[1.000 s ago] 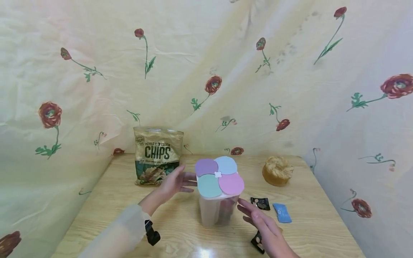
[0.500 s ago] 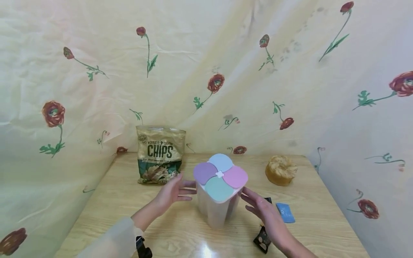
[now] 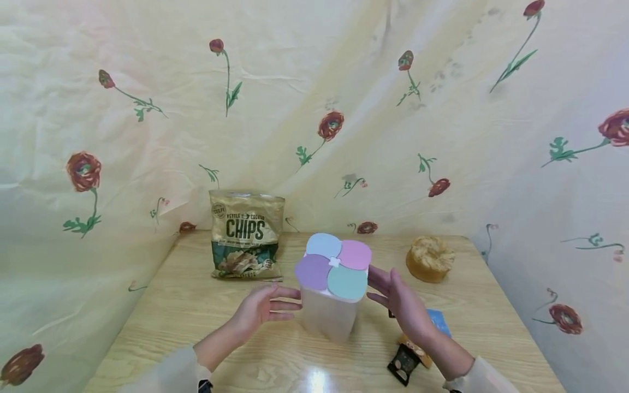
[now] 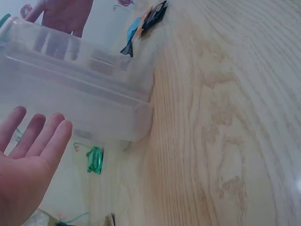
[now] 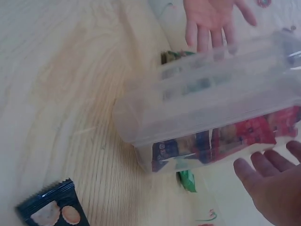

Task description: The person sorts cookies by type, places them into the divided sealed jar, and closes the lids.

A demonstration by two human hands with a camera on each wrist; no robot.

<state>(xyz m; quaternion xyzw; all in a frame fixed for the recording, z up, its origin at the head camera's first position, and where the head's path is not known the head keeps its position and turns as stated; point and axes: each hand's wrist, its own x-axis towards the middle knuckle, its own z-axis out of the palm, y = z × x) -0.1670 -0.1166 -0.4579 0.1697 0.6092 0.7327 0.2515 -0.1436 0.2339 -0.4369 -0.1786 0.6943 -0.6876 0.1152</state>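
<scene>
A translucent plastic storage container (image 3: 328,316) stands upright mid-table under a lid (image 3: 334,262) with purple, blue, pink and green petals. Red and dark blue packets (image 5: 244,132) show through its wall in the right wrist view. At its left side my left hand (image 3: 257,311) has its fingers stretched towards the wall; in the left wrist view the fingertips look close to it, contact unclear. My right hand (image 3: 405,303) is at the right side, fingers extended with tips at the wall. Neither hand curls round the container.
Behind to the left stands a chips bag (image 3: 247,234); a round bread (image 3: 430,259) lies at the back right. Near my right forearm are black packets (image 3: 404,363), an orange packet (image 3: 417,349) and a blue packet (image 3: 439,322). A green packet (image 4: 95,160) lies beyond the container.
The container has turned counterclockwise seen from above, its purple petal going from back left to front left. My right hand has moved forward along it, and my left hand back towards me.
</scene>
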